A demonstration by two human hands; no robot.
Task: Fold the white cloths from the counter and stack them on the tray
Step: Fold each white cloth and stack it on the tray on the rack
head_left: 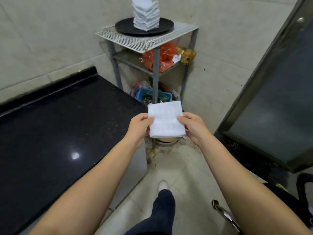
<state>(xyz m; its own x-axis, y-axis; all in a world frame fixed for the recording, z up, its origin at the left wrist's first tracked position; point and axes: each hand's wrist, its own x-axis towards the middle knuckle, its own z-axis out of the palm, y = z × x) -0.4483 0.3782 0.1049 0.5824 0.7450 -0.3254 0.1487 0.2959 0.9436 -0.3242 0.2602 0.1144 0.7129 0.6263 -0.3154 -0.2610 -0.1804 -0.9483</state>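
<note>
1. The left hand [138,127] grips the left edge of a folded white cloth [166,121], thumb on top and fingers curled beneath.
2. The right hand [193,127] grips the cloth's right edge the same way, thumb lying over the top face.
3. The cloth is a flat, roughly square pad held in the air between both hands, just past the corner of the counter [50,133] and above the floor [177,167]. It touches nothing but the hands.
4. The counter is black and glossy, on the left, with a bright reflection spot on its surface.
5. Ahead stands a metal rack [155,68] against the tiled wall, well apart from the hands. Its top is a white wire shelf [118,36].
6. A round black tray [125,28] sits on the wire shelf.
7. A tall stack [146,14] of folded white cloths stands on the tray, slightly right of its middle; the layers are a little uneven.
8. On the rack's middle shelf lie an orange bag [166,55] and some brownish stuff beside it.
9. Lower down sits a blue basket [144,94], partly hidden by the rack's leg.
10. A dark-framed glass door [279,99] stands on the right.
11. One leg [160,214] in dark trousers and a pale shoe show on the floor below the arms.
</note>
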